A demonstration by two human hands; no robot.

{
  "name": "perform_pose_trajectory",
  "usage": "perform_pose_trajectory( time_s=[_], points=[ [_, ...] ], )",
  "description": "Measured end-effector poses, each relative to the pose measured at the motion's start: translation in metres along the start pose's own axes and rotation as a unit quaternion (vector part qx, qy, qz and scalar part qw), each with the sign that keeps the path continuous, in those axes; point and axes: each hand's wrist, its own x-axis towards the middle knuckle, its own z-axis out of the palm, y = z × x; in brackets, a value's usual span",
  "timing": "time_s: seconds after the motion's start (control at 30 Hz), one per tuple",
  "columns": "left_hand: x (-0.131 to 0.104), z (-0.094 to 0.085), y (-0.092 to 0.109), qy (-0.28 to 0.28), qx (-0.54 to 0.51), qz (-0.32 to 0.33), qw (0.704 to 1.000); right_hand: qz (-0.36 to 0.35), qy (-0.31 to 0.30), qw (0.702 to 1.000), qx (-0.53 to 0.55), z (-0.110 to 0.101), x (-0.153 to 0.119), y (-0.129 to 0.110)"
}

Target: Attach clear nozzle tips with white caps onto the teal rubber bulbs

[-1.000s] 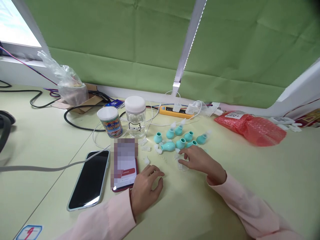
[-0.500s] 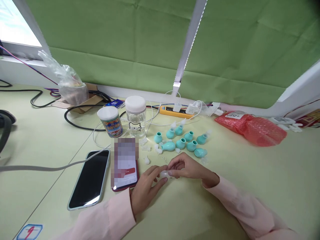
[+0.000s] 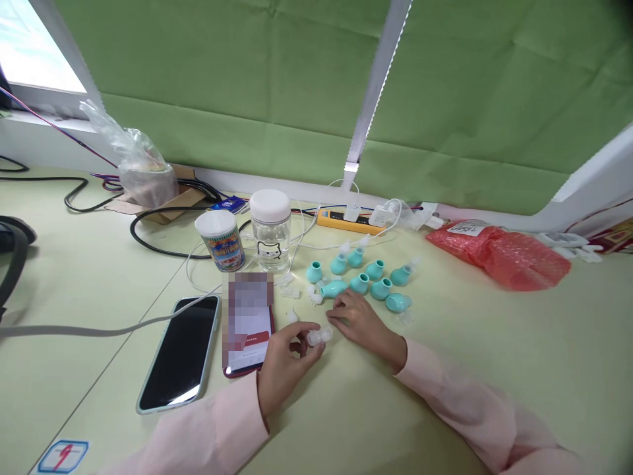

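My left hand (image 3: pixel 289 359) pinches a clear plastic nozzle piece (image 3: pixel 320 336) between thumb and fingers, just above the table. To its right, my right hand (image 3: pixel 359 323) has its fingertips drawn together low over the tabletop; whatever they grip is too small or hidden. Beyond it stand several turquoise rubber bulbs (image 3: pixel 380 288), some open at the neck and some with clear tips fitted. One turquoise bulb (image 3: pixel 333 289) lies on its side close to my right fingers. Small translucent parts (image 3: pixel 291 291) are scattered left of the bulbs.
Two phones, one dark (image 3: pixel 180 353) and one lit (image 3: pixel 250 330), lie on the left. Behind them are a printed canister (image 3: pixel 222 244) and a water bottle (image 3: pixel 271 231). A yellow power strip (image 3: pixel 346 223) and a red bubble-wrap bag (image 3: pixel 499 254) lie toward the back.
My hands have parted. The clear nozzle piece stays in my left hand, now tilted up and more visible, while my right hand has let go of it and moved slightly away toward the bulbs.
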Motion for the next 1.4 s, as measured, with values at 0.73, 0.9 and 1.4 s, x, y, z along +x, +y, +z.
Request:
perform_pose_trajectory(
  time_s=[0.73, 0.9, 1.4],
  points=[
    [0.003, -0.001, -0.002, -0.048, -0.175, -0.073, 0.981, -0.017, -0.01, 0.966, 0.258, -0.039, 0.003, -0.02],
    [0.001, -0.001, 0.001, -0.046, -0.176, -0.075, 0.98, -0.028, -0.006, 0.966, 0.257, -0.045, 0.002, -0.026],
    [-0.001, -0.002, 0.004, -0.035, -0.183, -0.048, 0.981, -0.088, 0.136, 0.946, 0.282, -0.03, 0.002, -0.029]
  ],
)
